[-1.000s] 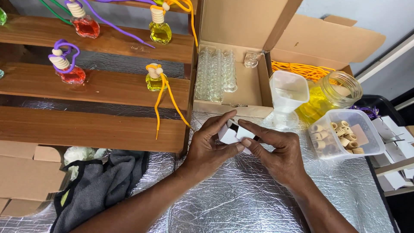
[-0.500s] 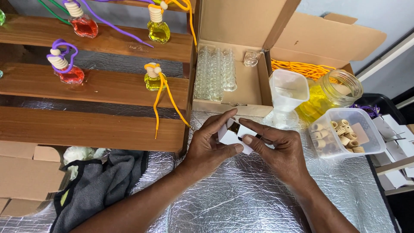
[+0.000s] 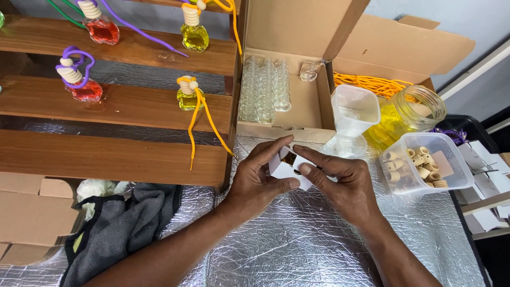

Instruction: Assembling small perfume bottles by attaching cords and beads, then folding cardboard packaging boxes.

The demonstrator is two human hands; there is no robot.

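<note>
Head view: two hands, one white box

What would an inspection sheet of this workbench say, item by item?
Surface: crinkled silver foil sheet covering the table.
Job's things: small white box, held between left hand and right hand.
Clutter: grey cloth; open cardboard box with clear empty bottles; tub of wooden caps; glass jar of yellow liquid; clear funnel.
Hands: both pinching the box, above the foil.
Cables: orange cords.
Surroundings: wooden shelves bearing filled red and yellow bottles.
</note>
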